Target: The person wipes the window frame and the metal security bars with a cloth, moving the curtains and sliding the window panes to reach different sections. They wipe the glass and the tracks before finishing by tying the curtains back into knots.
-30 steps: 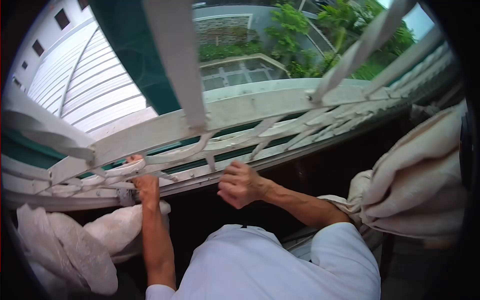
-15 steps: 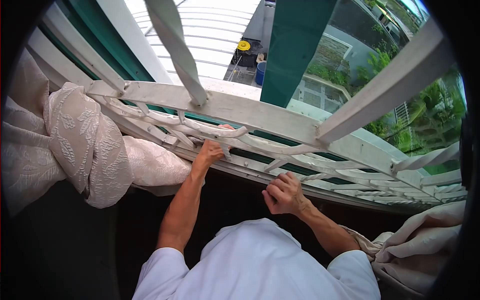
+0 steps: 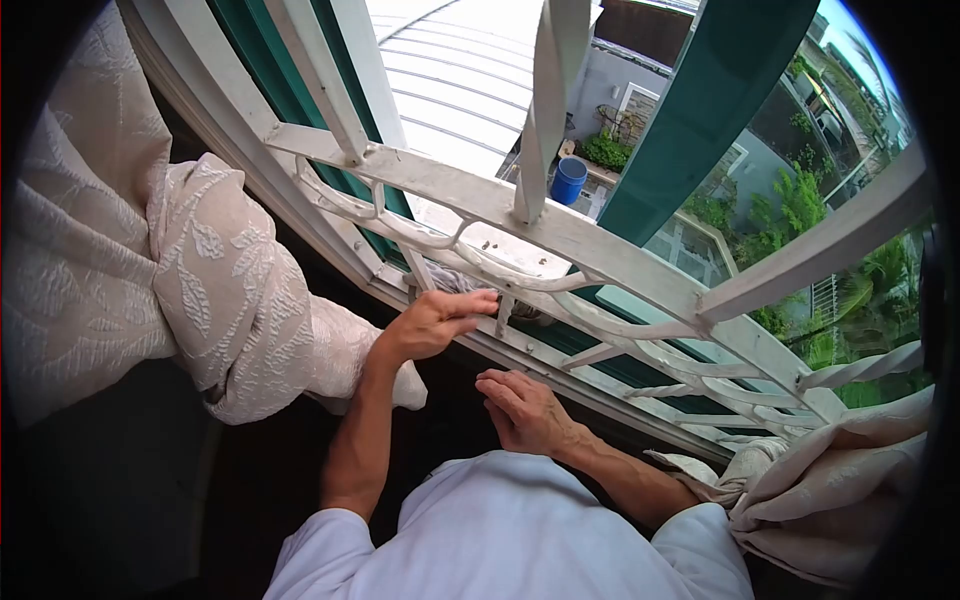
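My left hand (image 3: 430,325) is on the room side of the white metal window grille (image 3: 600,255). Its fingers stretch to the right, parted, with the tips right at a short upright bar (image 3: 505,315) of the lower scrollwork. Behind the bars near that hand lies a greyish, stringy bundle (image 3: 452,281), partly hidden. Closer to my body, my right hand (image 3: 530,410) hovers below the sill with its fingers extended side by side and nothing visible in it. The window track (image 3: 540,362) runs just beyond both hands.
A knotted beige curtain (image 3: 225,285) hangs at the left, another curtain (image 3: 830,480) at the right. Green window frame parts (image 3: 690,130) stand behind the grille. Outside and below are a white ribbed roof (image 3: 455,75), a blue barrel (image 3: 568,180) and plants (image 3: 790,215).
My left hand has drawn back from between the grille bars and straightened its fingers. My right hand has uncurled from a fist and shifted left. The view has swung too.
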{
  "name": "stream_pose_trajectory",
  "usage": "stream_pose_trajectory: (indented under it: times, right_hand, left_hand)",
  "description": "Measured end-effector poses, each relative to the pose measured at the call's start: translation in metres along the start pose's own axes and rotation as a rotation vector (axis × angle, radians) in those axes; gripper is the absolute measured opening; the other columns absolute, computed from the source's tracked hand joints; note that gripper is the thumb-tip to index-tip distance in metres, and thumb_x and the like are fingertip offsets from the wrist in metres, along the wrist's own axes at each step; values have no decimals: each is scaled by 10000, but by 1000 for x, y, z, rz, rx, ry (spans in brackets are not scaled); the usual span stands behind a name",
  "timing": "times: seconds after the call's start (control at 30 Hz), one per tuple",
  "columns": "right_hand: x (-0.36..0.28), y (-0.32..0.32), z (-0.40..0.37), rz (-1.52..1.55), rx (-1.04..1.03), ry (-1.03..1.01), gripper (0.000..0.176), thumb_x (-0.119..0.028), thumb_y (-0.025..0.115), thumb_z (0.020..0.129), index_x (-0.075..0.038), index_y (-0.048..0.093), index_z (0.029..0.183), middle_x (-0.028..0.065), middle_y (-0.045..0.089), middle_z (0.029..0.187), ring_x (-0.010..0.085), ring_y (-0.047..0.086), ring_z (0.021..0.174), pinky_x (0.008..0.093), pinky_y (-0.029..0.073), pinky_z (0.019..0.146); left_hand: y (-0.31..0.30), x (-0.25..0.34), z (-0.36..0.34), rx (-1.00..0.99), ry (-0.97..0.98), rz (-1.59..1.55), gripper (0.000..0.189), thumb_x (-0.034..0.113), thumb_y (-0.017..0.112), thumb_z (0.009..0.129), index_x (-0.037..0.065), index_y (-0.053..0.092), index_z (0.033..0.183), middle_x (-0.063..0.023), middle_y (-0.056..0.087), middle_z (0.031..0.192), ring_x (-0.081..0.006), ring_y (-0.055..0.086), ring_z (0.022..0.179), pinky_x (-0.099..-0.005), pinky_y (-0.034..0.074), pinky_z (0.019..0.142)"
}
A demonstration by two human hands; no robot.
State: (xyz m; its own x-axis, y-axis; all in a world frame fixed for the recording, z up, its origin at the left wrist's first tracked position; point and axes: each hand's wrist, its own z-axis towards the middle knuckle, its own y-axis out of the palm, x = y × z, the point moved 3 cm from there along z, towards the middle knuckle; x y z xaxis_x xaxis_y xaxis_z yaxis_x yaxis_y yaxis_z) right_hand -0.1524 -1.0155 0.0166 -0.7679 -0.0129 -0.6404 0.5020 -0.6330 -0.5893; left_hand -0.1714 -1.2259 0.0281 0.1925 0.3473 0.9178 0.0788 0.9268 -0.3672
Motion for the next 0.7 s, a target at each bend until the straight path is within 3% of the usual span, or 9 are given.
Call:
stream_pose_trajectory:
  times: [0.07,0.1,0.23,0.37,0.43,0.5,0.57,0.67,0.7]
  right_hand:
    - [-6,8,18,-1,69,26,358,72,672,780,32,592,1127,200,617,1103,373,633,951,426,537,829]
    - [-8,14,30,6,133,56,361,87,659,789,35,582,1139,209,609,1118,389,630,979,431,538,851]
    - [23,48,90,-265,397,149,389,109,624,734,38,572,1114,216,599,1037,421,607,895,463,506,857]
    - [54,66,113,-615,318,532,439,34,698,657,10,611,1086,232,639,947,428,623,922,491,466,854]
    - [67,81,117,-635,136,812,475,-10,667,726,-45,665,1199,218,658,1066,420,617,1027,580,396,903]
    - [101,96,113,-786,250,764,396,-62,677,761,-55,705,1157,183,687,985,397,650,959,601,387,922]
    - [107,85,122,-643,718,623,374,-116,715,775,-55,717,1144,180,688,952,382,665,926,575,402,941]
    - [115,50,160,-132,756,437,403,-185,744,781,-69,712,1166,144,688,955,367,659,912,500,436,953]
    - [124,48,167,-137,779,445,403,-185,744,781,-69,712,1166,144,688,955,367,659,912,500,436,953]
  left_hand:
    - [-35,5,-31,-114,-181,-288,295,1,640,928,-21,705,1215,-126,741,1162,-204,681,1114,-311,518,985]
    - [-52,6,-46,-56,-317,-435,236,33,627,956,-36,725,1160,-139,750,1098,-183,702,1049,-298,545,926]
    - [-102,-21,-59,238,-422,-217,194,136,650,976,-28,741,1025,-116,760,926,-154,725,831,-260,565,689]
    - [-136,-35,-57,395,-394,-166,209,175,650,983,4,745,911,-74,752,833,-125,709,717,-220,517,559]
    - [-162,-47,-50,290,-385,-137,202,183,653,982,15,755,935,-74,759,855,-121,713,740,-230,527,595]
    - [-173,-55,-54,191,-385,-74,192,188,654,982,26,758,982,-71,766,879,-117,714,765,-239,534,636]
    - [-180,-51,-55,89,-394,-72,177,177,660,978,34,758,1018,-74,771,907,-113,716,799,-246,536,673]
    - [-195,-43,-56,-63,-366,-94,160,166,689,975,30,757,1026,-56,766,913,-98,712,851,-216,523,694]
    - [-200,-40,-55,-85,-361,-83,160,166,689,975,30,757,1026,-56,766,913,-98,712,851,-216,523,694]
